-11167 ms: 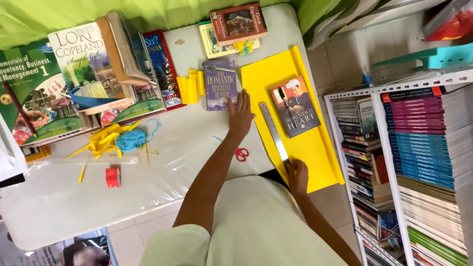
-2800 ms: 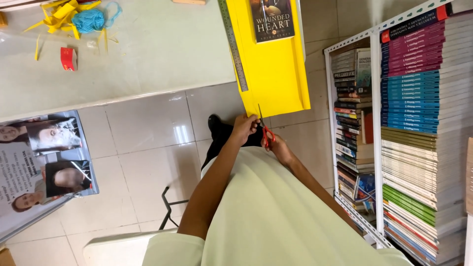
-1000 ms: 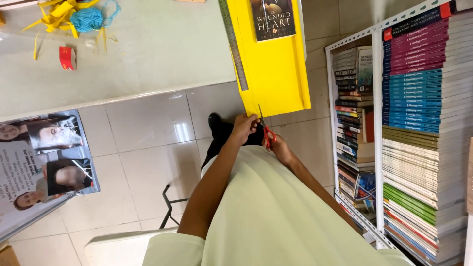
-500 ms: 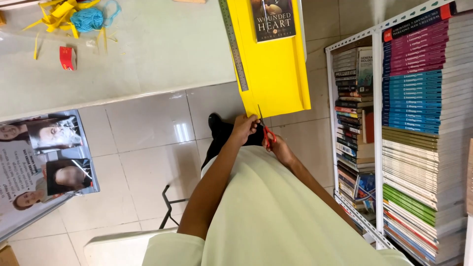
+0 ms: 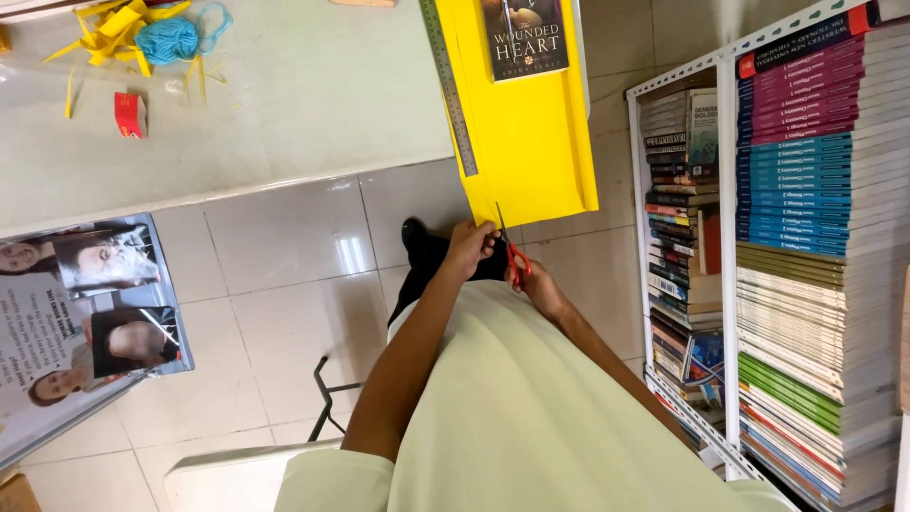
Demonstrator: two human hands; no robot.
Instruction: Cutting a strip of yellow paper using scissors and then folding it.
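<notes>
Glossy pale floor tiles (image 5: 284, 284) fill the lower middle of the view, seen from above past the person's light green shirt, with the rim of a white chair (image 5: 227, 484) just below and a dark shoe (image 5: 417, 248) on the tiles. Just beyond the shirt, the left hand (image 5: 471, 246) is closed in a pinch on the near edge of a yellow paper sheet (image 5: 526, 142) that overhangs the table's edge and droops toward the person. Beside it, the right hand (image 5: 537, 284) is curled shut around the red handles of a pair of scissors (image 5: 512, 251), whose blades point away from the person and meet the sheet's near edge close to the left fingers. To the left on the floor lies a clear-wrapped magazine (image 5: 85, 313) with photographs on its cover. Farther out, the pale table (image 5: 284, 104) carries a metal ruler (image 5: 450, 90) lying along the sheet's left edge, and a paperback book (image 5: 524, 36) resting on the yellow paper near the top of the view. At the table's far left sit a small red tape roll (image 5: 128, 112), a ball of blue yarn (image 5: 169, 40) and yellow paper strips (image 5: 114, 24). On the right, a white metal shelf (image 5: 725, 190) holds stacked books.
</notes>
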